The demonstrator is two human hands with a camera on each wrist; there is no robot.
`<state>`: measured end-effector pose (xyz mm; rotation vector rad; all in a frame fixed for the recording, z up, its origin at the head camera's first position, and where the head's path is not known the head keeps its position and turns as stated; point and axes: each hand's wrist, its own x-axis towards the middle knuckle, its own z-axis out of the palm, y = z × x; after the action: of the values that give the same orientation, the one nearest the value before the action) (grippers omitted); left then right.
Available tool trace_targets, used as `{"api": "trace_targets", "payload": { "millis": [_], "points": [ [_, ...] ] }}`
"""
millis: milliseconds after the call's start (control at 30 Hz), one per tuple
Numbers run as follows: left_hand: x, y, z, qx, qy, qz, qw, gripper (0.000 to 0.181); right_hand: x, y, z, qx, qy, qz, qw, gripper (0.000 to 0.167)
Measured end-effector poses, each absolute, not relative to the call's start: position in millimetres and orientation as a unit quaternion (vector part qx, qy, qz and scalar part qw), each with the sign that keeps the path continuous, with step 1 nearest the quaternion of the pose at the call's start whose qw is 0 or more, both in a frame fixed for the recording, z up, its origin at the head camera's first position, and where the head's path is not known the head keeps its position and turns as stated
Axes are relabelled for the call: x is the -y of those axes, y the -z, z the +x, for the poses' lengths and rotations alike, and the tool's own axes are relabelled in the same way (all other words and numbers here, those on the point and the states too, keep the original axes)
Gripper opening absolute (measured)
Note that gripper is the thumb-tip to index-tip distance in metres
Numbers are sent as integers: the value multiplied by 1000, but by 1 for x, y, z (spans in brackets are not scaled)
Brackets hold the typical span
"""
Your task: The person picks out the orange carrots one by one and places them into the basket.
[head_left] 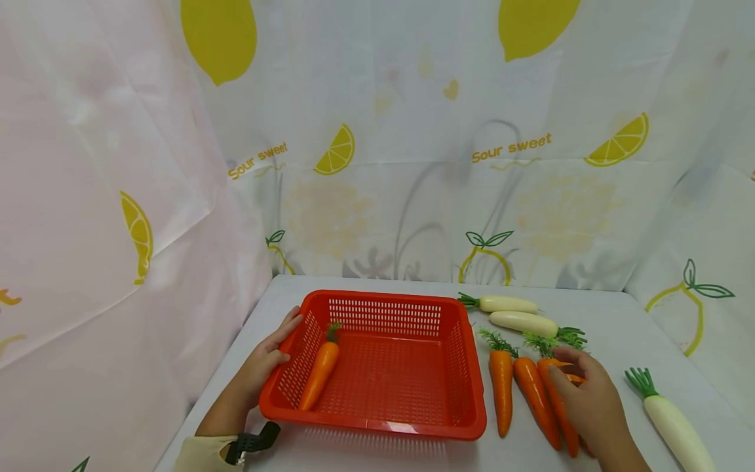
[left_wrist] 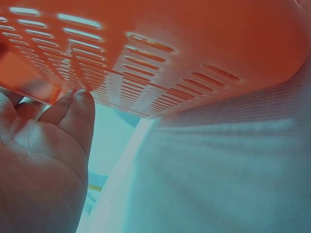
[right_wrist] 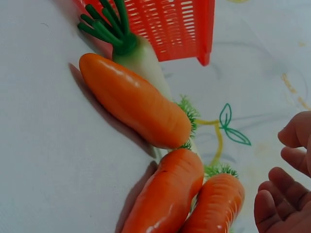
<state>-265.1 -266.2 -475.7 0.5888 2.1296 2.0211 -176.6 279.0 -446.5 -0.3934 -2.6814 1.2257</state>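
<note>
A red plastic basket point(head_left: 377, 429) stands on the table with one carrot point(head_left: 320, 377) lying along its left side. My left hand point(head_left: 268, 360) holds the basket's left rim; in the left wrist view its fingers point(left_wrist: 80, 109) meet the slotted outer wall. Right of the basket lies a row of carrots point(head_left: 501, 393). Over the right end of this row hovers my right hand point(head_left: 590, 400), thumb and fingers apart and gently bent. In the right wrist view, that hand point(right_wrist: 286, 189) has nothing in its grasp and shows a gap from the carrots point(right_wrist: 165, 191). It partly hides the rightmost carrots in the head view.
Two white radishes point(head_left: 508, 303) lie behind the carrots, leaves pointing opposite ways. Another white radish point(head_left: 678, 429) is at the far right, near the table's edge. A lemon-printed cloth point(head_left: 377, 216) hangs along the back and sides of the white table point(head_left: 601, 308).
</note>
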Motion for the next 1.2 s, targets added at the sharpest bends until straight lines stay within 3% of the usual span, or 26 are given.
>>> {"api": "trace_targets", "payload": {
  "millis": [400, 833, 1200],
  "points": [
    [266, 478, -267, -713, -671, 187, 79, 82, -299, 446, -177, 879, -417, -224, 62, 59],
    [268, 476, -265, -700, -684, 191, 81, 81, -315, 451, -181, 893, -387, -229, 30, 56],
    [267, 478, -266, -693, -686, 207, 80, 80, -331, 464, -180, 910, -355, -212, 13, 69]
  ]
}}
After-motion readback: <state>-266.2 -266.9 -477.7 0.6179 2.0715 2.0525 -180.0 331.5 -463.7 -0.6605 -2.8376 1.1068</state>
